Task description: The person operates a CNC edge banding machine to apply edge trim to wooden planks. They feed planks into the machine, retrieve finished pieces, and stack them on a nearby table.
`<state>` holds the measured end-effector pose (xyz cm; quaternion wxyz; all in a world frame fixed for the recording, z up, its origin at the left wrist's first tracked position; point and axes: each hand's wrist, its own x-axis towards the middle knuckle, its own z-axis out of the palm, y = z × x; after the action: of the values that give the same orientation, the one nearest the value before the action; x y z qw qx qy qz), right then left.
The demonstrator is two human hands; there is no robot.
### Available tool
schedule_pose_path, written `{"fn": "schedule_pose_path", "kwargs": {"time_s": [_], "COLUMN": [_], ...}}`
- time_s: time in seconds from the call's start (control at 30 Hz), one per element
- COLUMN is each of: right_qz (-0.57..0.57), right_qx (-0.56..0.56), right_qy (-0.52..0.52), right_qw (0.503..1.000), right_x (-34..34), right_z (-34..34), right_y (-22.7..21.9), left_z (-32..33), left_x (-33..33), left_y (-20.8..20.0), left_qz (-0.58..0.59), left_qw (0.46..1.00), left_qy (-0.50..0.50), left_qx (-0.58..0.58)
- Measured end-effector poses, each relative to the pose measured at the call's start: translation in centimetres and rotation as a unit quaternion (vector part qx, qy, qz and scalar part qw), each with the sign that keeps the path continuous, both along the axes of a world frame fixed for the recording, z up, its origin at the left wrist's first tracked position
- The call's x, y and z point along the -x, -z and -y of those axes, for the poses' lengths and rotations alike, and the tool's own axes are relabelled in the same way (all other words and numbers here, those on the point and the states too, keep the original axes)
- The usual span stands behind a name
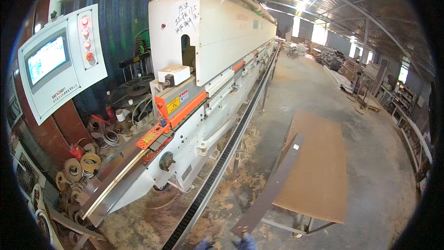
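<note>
A long, narrow dark brown board (270, 194) slants away from me, with a small white label near its far end. My right hand (246, 242), at the bottom edge in blue, is closed on the near end of this board. The board's far part overlaps a large brown cardboard sheet (319, 166) on a low wheeled cart (298, 228). To the left of that hand, only the top of my left hand (204, 245) comes into view beside the roller rail; its fingers are too cut off to read.
A long white edge-banding machine (226, 37) stretches away on the left, with a black roller rail (222, 162) alongside. Its control panel (62, 60) hangs at upper left. Rolls of banding (74, 170) lie at lower left. Sawdust covers the floor; stacked boards (351, 69) stand far right.
</note>
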<state>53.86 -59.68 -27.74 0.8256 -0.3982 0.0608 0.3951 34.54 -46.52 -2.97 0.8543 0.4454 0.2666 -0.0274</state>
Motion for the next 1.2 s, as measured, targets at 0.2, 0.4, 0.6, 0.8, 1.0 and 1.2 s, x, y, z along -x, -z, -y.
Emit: {"fn": "schedule_pose_path", "kwargs": {"time_s": [0.2, 0.4, 0.6, 0.8, 1.0, 1.2], "right_qz": [0.001, 0.129, -0.124, -0.117, -0.067, -0.174], "right_qx": [-0.038, -0.097, -0.126, -0.062, -0.019, -0.075], "right_qy": [-0.128, -0.147, 0.007, -0.065, -0.327, -0.470], "right_qw": [0.991, 0.976, 0.984, 0.989, 0.942, 0.862], "right_x": [9.8, 6.1, -3.9, 1.3, 16.6, 31.2], "right_z": [-4.1, -3.9, -4.2, -9.1, -16.1, -25.5], "right_y": [-15.8, -17.2, -12.4, -15.6, -22.5, -20.9], "left_z": [1.9, -3.4, -5.8, -6.1, -8.0, -8.3], "left_x": [1.9, 11.5, 27.8, 43.5, 55.2, 58.7], "left_y": [-0.8, 1.9, -0.6, 0.7, 7.3, 9.3], "left_qz": [0.074, 0.057, 0.070, 0.030, 0.085, 0.103], "left_qw": [0.978, 0.985, 0.953, 0.834, 0.537, 0.658], "left_qy": [-0.103, -0.162, -0.267, -0.531, -0.839, -0.745], "left_qx": [0.165, 0.016, -0.129, -0.146, 0.015, 0.037]}}
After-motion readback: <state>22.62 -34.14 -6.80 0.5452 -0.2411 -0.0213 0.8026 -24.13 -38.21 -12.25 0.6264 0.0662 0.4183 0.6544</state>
